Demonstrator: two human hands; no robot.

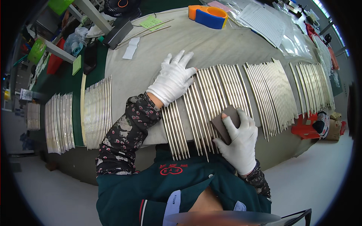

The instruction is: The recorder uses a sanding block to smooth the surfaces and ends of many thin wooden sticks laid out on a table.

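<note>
Slim silvery metal rods (196,120) lie side by side in front of me, their near ends sticking out past the table's front edge. My left hand (171,80), in a white glove with bare fingertips, lies with outstretched fingers over the far part of the rods, resting on them. My right hand (242,145), gloved the same way, grips a dark grey-brown block (221,129), like a sanding sponge. That block rests on the rods, thumb and fingers around its edges. Part of the rods under both hands is hidden.
More rod groups (271,96) lie to the right, others (98,113) to the left, beside plastic-wrapped bundles (59,122). Farther back are an orange-and-blue tape ring (209,17), printed papers (262,22), loose rods (151,31) and a small fan (121,6). A red bin (303,128) stands at right.
</note>
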